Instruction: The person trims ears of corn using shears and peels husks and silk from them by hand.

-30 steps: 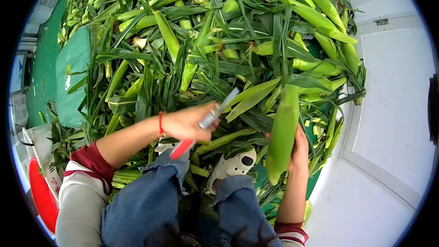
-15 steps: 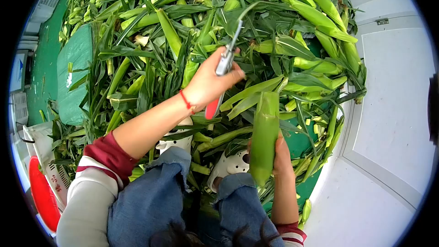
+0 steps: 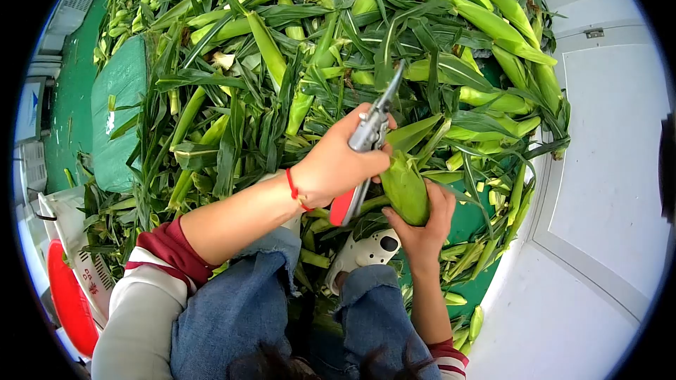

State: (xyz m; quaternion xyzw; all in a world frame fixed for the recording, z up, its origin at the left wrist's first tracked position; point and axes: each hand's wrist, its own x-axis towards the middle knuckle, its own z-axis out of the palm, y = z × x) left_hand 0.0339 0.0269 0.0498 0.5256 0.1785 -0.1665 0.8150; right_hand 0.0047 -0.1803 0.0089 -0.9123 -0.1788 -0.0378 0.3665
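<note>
My left hand (image 3: 338,158), with a red string at its wrist, is closed around pruning shears (image 3: 370,131). Their metal blades point up and to the right, and a red handle shows below the palm. In my right hand (image 3: 431,224) is a green ear of corn (image 3: 406,193), still in its husk, gripped from its lower right side. The ear tilts up toward the shears, and the fingers of my left hand overlap its upper end. Long leaves spread out just above that end.
A large heap of husked-in corn and leaves (image 3: 267,49) fills the floor ahead. A white panelled wall (image 3: 612,155) stands to the right. At left are a green sack (image 3: 118,119) and a white basket (image 3: 91,267) by a red disc-like thing (image 3: 69,302). Cut pieces lie on the green floor (image 3: 465,222).
My left hand and the shears have moved down and right toward the ear. My right hand has raised the ear and tipped its upper end away, bringing both hands close together.
</note>
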